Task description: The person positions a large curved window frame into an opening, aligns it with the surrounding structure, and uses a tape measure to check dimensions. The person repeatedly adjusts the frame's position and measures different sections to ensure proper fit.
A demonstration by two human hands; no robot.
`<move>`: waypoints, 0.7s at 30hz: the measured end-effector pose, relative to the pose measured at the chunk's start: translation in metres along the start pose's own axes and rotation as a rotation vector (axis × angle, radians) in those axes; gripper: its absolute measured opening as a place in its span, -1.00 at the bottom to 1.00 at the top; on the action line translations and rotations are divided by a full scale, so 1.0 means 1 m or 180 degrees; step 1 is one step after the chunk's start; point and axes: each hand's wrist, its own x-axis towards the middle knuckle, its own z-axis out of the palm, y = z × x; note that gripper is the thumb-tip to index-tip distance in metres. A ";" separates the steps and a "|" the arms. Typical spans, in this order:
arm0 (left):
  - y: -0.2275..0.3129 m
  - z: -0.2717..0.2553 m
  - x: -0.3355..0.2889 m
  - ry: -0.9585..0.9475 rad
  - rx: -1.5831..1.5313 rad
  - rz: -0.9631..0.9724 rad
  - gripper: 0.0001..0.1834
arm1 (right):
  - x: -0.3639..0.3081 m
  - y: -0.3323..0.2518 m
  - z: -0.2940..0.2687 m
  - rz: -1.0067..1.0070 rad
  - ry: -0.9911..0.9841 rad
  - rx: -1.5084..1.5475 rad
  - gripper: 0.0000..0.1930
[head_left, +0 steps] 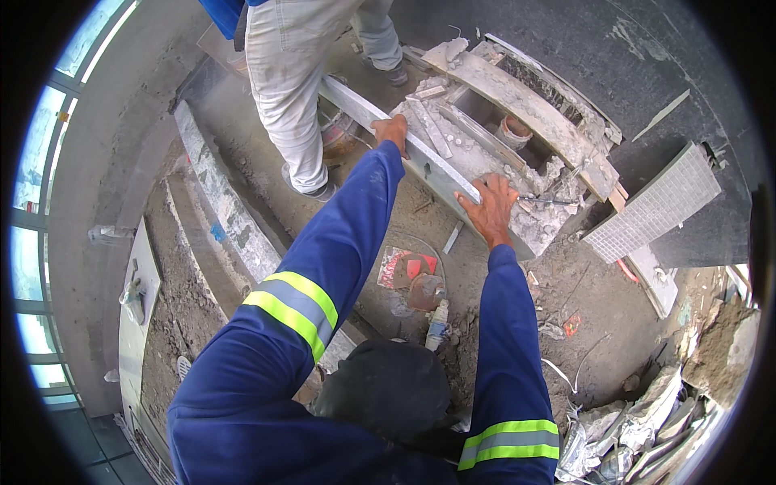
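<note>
A long grey slab [440,170] with a pale, narrow top edge stands on edge, slanting from the far centre down toward the right. My left hand [390,132] is closed over its top edge near the middle. Farther down, my right hand [491,208] grips the nearer part, thumb on the near side and fingers over the far side. A thin metal rod [548,200] lies on the rubble beside my right fingers. Just beyond the slab is a broken masonry box with an open recess, where a pipe end [514,129] shows.
Another person in pale trousers [283,89] stands at the slab's far end. A long stone curb [218,182] runs at left. Below the slab lie a red-and-white packet [396,268] and a plastic bottle [437,325]. A mosaic-tiled panel [655,202] leans at right; debris [638,428] fills the lower right.
</note>
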 end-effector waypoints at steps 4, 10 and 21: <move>0.001 -0.002 0.001 0.0003 0.0013 -0.0016 -0.21 | 0.001 -0.002 -0.001 0.0010 -0.0021 0.0016 -0.59; 0.004 -0.006 -0.004 -0.0297 -0.0141 -0.0137 -0.09 | 0.000 0.001 -0.001 0.0003 -0.0040 0.0020 -0.60; 0.006 -0.006 -0.007 -0.0320 -0.0161 -0.0197 -0.04 | 0.000 -0.003 -0.004 -0.0033 0.0029 0.0070 -0.58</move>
